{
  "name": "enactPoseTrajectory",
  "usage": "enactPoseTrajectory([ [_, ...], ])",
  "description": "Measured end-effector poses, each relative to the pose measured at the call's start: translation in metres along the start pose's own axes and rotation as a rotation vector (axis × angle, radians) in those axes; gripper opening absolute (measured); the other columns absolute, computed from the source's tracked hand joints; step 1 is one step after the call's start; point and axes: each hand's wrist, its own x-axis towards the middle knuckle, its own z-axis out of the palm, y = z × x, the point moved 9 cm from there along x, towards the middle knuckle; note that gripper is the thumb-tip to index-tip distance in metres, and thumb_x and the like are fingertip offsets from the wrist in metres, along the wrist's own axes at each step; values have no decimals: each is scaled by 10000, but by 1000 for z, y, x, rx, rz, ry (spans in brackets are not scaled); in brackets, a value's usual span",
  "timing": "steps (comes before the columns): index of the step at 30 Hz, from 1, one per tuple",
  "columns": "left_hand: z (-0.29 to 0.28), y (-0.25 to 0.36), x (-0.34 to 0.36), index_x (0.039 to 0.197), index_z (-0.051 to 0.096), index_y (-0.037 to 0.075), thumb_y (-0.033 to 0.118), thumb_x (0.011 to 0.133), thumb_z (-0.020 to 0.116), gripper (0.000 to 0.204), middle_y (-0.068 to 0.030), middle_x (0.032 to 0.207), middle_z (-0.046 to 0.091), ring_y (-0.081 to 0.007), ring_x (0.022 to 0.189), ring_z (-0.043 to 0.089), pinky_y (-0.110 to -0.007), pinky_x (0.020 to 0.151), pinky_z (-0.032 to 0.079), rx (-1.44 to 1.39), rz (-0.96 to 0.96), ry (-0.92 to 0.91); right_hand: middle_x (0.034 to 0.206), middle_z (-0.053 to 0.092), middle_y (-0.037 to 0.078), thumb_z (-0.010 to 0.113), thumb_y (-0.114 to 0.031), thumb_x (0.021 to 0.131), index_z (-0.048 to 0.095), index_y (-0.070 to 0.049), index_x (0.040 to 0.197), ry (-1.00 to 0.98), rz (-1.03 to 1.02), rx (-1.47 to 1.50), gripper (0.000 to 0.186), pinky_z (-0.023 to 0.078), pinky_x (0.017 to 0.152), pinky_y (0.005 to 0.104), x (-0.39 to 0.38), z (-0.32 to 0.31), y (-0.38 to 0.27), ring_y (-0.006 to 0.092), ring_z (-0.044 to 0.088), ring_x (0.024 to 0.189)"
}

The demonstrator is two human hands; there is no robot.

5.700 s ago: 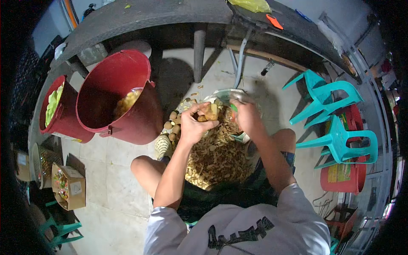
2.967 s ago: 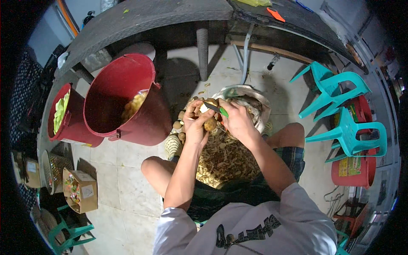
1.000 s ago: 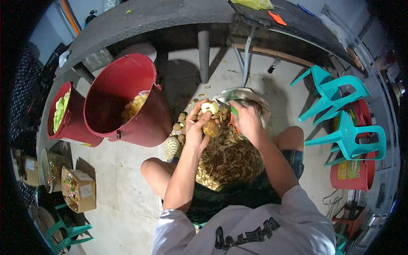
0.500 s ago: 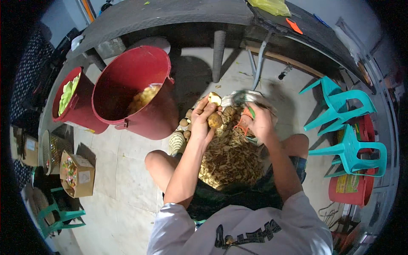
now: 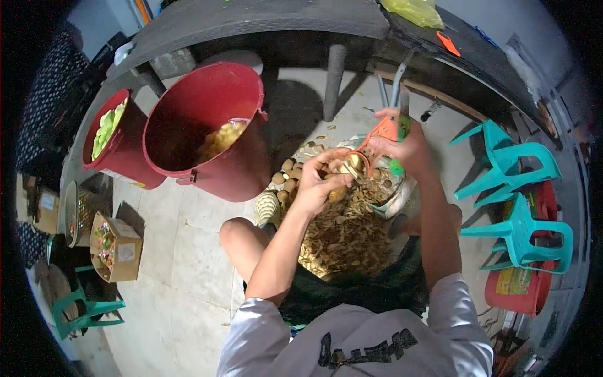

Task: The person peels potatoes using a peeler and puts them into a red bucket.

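Note:
My left hand [image 5: 317,182] is closed around a partly peeled potato [image 5: 352,166]; a second, brown-skinned potato [image 5: 339,191] sits low in the same grip. An orange peeler [image 5: 382,134] is gripped in my right hand [image 5: 411,149], its head against the pale potato. Something green with a grey, blade-like end [image 5: 404,103] also shows at the right hand, smeared by motion. Below both hands lies a heap of potato peelings [image 5: 345,235] between my legs, with a whitish sack [image 5: 399,200] at its right. Unpeeled potatoes [image 5: 289,179] rest on the floor beside my left wrist.
A large red bucket [image 5: 217,173] with peeled potatoes [image 5: 223,139] stands at left, beside a smaller red bucket [image 5: 129,154] holding pale green pieces. Teal plastic chairs [image 5: 521,229] are at right. A dark table [image 5: 264,17] spans the far side. An open cardboard box [image 5: 125,254] sits left.
My right hand has risen away from the peelings, bringing the peeler against the potato. My left hand has shifted slightly right, and the pale potato has come closer to the peeler.

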Motion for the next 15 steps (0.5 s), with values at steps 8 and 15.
enactPoseTrajectory([
  [8, -1, -15, -2, 1126, 577, -27, -73, 667, 757, 494, 3, 894, 552, -68, 846, 506, -220, 738, 456, 14, -132, -20, 868, 660, 75, 733, -87, 746, 594, -14, 982, -74, -38, 102, 284, 512, 727, 308, -2, 9, 13, 147, 637, 788],
  [15, 6, 4, -5, 1108, 593, -13, -24, 658, 766, 482, -50, 1062, 602, -144, 983, 558, -278, 883, 441, 182, 7, -158, 870, 654, 70, 714, -39, 742, 609, -10, 932, -163, 3, 43, 219, 516, 732, 320, 8, 7, 7, 138, 622, 800],
])
